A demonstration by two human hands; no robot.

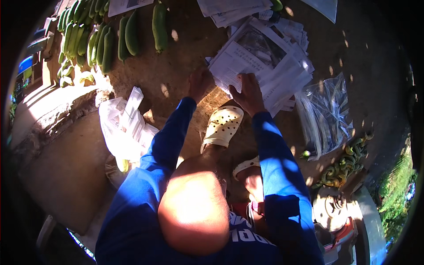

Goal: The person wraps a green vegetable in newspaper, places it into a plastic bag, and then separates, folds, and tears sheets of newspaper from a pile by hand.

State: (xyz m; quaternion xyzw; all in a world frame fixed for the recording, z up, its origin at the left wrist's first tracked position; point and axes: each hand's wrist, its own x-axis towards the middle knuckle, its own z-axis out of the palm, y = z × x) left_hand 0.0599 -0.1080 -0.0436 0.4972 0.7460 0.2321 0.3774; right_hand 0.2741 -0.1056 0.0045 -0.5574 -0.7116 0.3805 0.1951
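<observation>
A loose pile of printed paper sheets lies on the ground ahead of me, the top ones bearing text and grey pictures. My right hand rests on the near edge of the top sheet. Its thumb and forefinger are spread apart on the paper. At the pile's left corner is my left hand, in deep shadow, so its fingers cannot be made out. Below the two hands, a cream-coloured clog with holes covers my foot. Part of a second clog shows beside my right sleeve.
Rows of long green gourds lie at the far left, with a single gourd apart. A white plastic bag sits left of my arm. On the right are a clear plastic bag, curled greenish-yellow produce and a round pale device.
</observation>
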